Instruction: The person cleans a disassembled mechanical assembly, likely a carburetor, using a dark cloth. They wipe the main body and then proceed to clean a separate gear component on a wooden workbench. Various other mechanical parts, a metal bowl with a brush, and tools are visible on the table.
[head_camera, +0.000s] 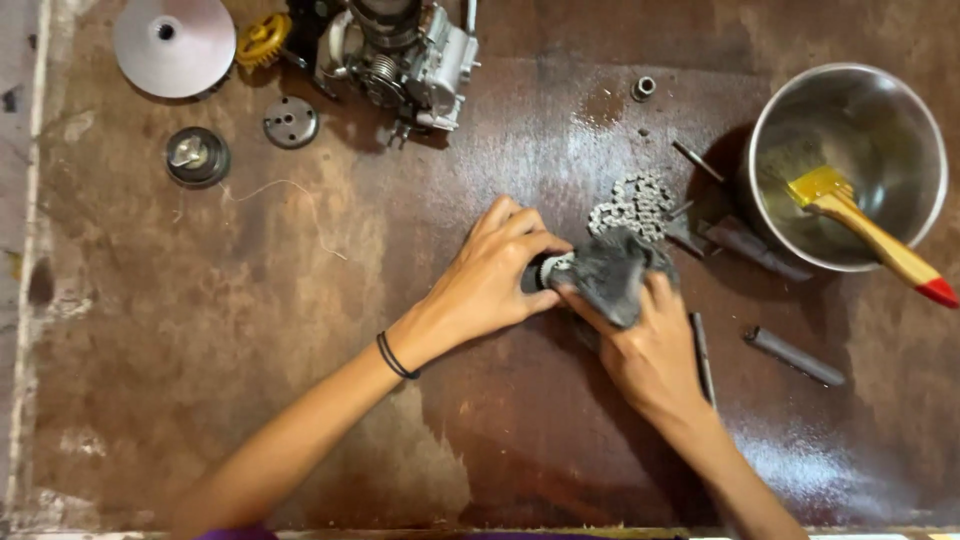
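My left hand (490, 280) grips a small dark metal part (540, 272) at the middle of the brown worktable (300, 380). My right hand (650, 350) presses a grey rag (610, 272) against that part, the cloth wrapped over its right end. Most of the part is hidden under fingers and rag. A coiled metal chain (632, 205) lies just beyond the rag. A black band sits on my left wrist.
A steel bowl (905, 110) holding a yellow-handled brush (870, 232) stands at the right. A small engine assembly (400, 55), a yellow gear (262, 38), a silver disc (175, 42), two round parts (197, 157) and several dark rods (795, 357) lie around.
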